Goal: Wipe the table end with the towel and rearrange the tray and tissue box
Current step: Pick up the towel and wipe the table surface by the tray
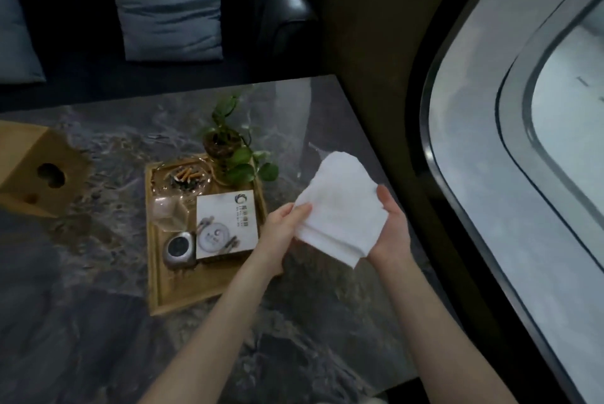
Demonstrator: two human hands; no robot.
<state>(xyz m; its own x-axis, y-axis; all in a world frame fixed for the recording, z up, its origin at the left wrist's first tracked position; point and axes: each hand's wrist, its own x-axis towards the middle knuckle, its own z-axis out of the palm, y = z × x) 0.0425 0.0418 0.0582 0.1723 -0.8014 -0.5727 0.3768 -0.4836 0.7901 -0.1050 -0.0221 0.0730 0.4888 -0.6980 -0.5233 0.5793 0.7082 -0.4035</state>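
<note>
A white folded towel (340, 204) is held up above the right end of the dark marbled table (98, 322). My left hand (282, 227) pinches its left edge, and my right hand (390, 224) cups it from the right. To the left of my hands a wooden tray (183, 289) lies on the table, carrying a glass ashtray with cigarette butts (184, 176), a white card box (228, 220), a small grey device (179, 248) and a potted plant (228, 145). A wooden tissue box (29, 168) stands at the far left.
A dark sofa with blue-grey cushions (166, 1) runs behind the table. A large curved window (523, 142) with a dark frame fills the right side, close to the table's right edge.
</note>
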